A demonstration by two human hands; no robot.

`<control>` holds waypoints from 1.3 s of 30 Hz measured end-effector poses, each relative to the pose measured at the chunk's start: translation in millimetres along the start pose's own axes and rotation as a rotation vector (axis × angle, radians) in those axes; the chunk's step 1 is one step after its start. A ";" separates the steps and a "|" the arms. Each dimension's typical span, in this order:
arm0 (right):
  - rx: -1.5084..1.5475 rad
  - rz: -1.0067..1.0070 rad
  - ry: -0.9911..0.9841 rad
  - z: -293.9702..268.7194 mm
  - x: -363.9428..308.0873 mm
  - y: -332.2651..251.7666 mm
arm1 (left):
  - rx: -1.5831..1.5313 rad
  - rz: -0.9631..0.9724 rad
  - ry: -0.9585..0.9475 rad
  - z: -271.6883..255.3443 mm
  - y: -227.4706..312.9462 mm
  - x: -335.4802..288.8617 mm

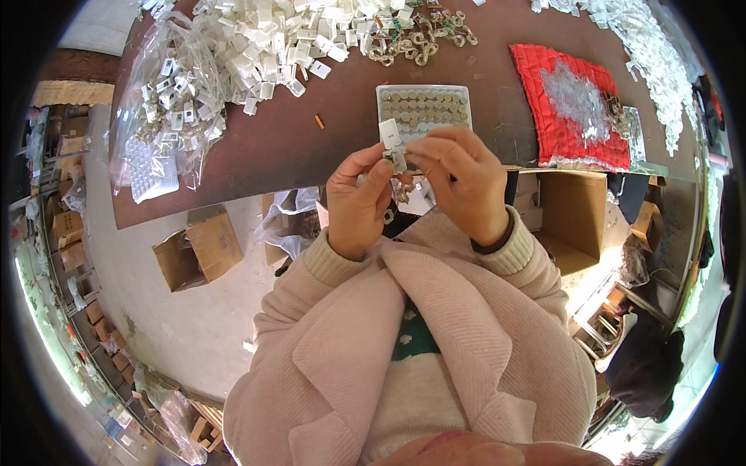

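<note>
Just beyond the table's front edge, in front of my chest, both hands are close together around a small white plastic case (390, 133) with a clearer lower part. My left hand (357, 196) pinches it between thumb and fingers. My right hand (472, 182) has its fingertips closed on the case's lower right side; the exact grip there is partly hidden. Below the fingers hangs a small brownish piece (402, 193), too small to tell. Behind the hands stands a white tray (423, 88) with rows of round, flat, tan pieces; the case overlaps its left edge.
White plastic cases (272, 46) lie heaped at the back left, beside a clear bag (203, 128) of similar parts. Metallic chain-like pieces (423, 43) lie behind the tray. On the right, a red cloth (532, 74) bears clear plastic pieces. Cardboard boxes (214, 245) stand below the table.
</note>
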State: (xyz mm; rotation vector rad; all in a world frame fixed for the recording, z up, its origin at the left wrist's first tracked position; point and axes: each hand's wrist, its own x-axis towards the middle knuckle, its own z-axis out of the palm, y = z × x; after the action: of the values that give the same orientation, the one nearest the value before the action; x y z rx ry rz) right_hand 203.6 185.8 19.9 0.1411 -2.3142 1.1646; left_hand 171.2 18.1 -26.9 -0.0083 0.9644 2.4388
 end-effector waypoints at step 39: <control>-0.107 0.180 0.148 -5.1 4.3 46.8 | -0.065 -0.079 0.171 -12.0 3.5 6.2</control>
State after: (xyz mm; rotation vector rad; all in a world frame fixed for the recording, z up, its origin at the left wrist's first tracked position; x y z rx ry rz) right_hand 186.9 219.4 -8.8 -0.1900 -2.2870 1.0939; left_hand 162.1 11.2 -34.8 -0.2764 0.9379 2.4251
